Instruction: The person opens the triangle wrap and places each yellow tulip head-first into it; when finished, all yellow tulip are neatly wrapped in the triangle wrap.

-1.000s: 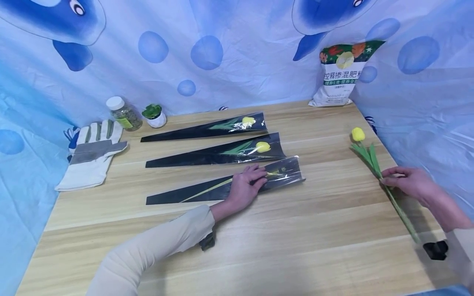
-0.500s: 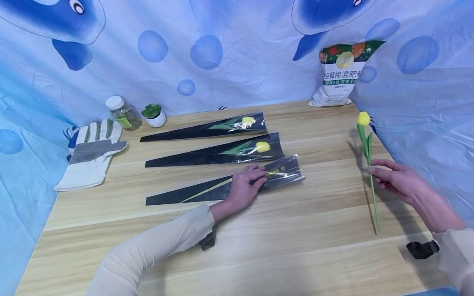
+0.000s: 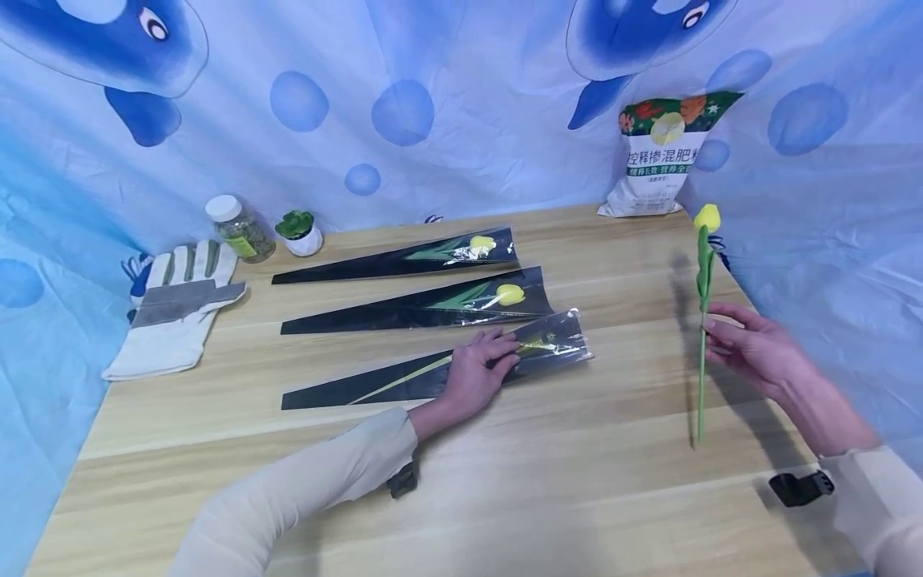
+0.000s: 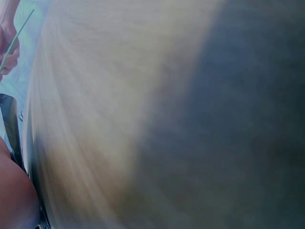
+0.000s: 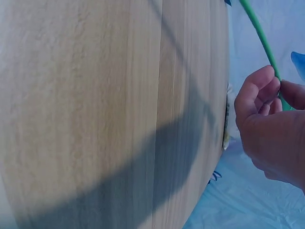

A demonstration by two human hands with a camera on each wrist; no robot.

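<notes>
My right hand (image 3: 750,346) pinches the green stem of a yellow tulip (image 3: 707,216) between thumb and fingertips. Blossom up, the tulip is raised over the right side of the wooden table, and its shadow falls beside it. In the right wrist view the fingers curl on the stem (image 5: 259,36). My left hand (image 3: 476,373) rests on the nearest black flower sleeve (image 3: 551,340), a flat tapered one with a clear front and a pale yellow stripe. Two similar sleeves lie behind it, the middle one (image 3: 375,308) and the far one (image 3: 360,267), each with a yellow tulip inside.
A white and grey work glove (image 3: 176,312) lies at the left. Behind it stand a white-capped jar (image 3: 245,232) and a small potted succulent (image 3: 299,232). A fertilizer bag (image 3: 652,160) leans against the blue printed curtain at the back right of the table (image 3: 577,465).
My right hand has lifted the tulip off the right side of the table, moved it leftward and turned it nearly upright. The left hand stays on the nearest sleeve.
</notes>
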